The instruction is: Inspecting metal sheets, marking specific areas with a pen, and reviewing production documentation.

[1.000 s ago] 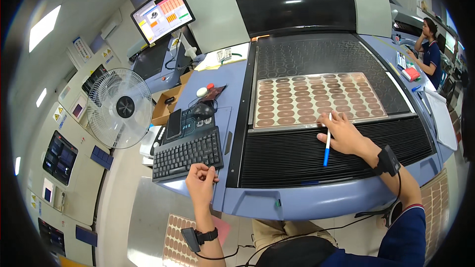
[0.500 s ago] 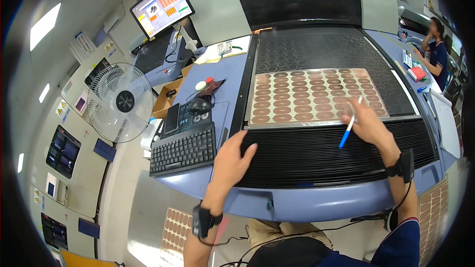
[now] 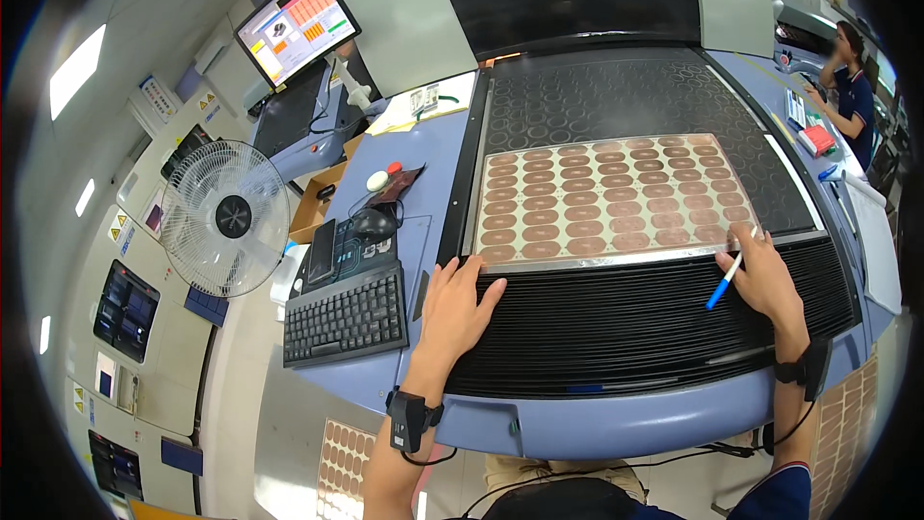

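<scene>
Ahead, the panel (image 3: 614,200) lies beside the left grip (image 3: 454,310), spread, and right grip (image 3: 768,281), clamped on a pen (image 3: 717,294).

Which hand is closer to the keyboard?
Left. The left hand is just right of the keyboard; the right hand, holding the pen, is much farther right, by the panel.

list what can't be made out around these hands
Head view:
Underside of patterned panel: hidden by its top
Palms of left hand and right hand: hidden by their backs
Lower-left panel: cut off by bottom edge
Text on monitor: too small
</scene>
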`<state>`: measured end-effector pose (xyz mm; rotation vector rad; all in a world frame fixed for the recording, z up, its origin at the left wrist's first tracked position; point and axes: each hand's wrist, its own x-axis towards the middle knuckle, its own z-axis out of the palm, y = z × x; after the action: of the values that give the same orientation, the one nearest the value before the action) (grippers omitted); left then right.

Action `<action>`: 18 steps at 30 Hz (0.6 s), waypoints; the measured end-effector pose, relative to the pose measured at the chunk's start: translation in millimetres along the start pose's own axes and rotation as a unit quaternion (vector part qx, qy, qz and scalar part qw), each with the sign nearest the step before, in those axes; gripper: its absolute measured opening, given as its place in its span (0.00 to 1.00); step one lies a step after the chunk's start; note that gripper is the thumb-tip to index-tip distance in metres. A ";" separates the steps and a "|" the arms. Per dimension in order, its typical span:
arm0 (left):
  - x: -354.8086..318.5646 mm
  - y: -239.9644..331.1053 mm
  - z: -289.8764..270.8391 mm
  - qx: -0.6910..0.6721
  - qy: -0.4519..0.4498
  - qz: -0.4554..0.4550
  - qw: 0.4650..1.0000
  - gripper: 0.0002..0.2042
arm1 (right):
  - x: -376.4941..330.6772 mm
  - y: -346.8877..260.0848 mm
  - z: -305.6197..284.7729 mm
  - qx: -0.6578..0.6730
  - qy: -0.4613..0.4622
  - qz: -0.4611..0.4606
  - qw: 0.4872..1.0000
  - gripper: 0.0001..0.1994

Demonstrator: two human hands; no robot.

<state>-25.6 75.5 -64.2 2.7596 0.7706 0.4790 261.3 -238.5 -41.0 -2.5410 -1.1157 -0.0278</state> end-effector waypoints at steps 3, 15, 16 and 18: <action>-2.1 2.6 -1.9 0.009 0.027 -0.029 0.999 0.23 | -2.2 -7.7 -3.7 0.016 -0.003 0.023 1.000 0.24; -2.9 -1.5 -2.9 -0.041 0.039 -0.033 0.998 0.21 | 1.9 -3.5 2.6 -0.013 0.008 0.032 0.999 0.23; 0.1 0.7 -2.7 -0.049 0.036 -0.028 0.998 0.20 | 1.2 -1.4 1.4 -0.015 0.010 0.030 0.999 0.23; 1.1 0.1 -2.0 -0.053 0.035 -0.022 0.998 0.20 | 0.9 0.4 3.0 -0.026 0.023 0.008 0.999 0.22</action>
<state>-25.4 76.3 -62.1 2.6343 0.7958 0.5932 261.8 -237.1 -43.7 -2.5810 -1.0890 -0.1121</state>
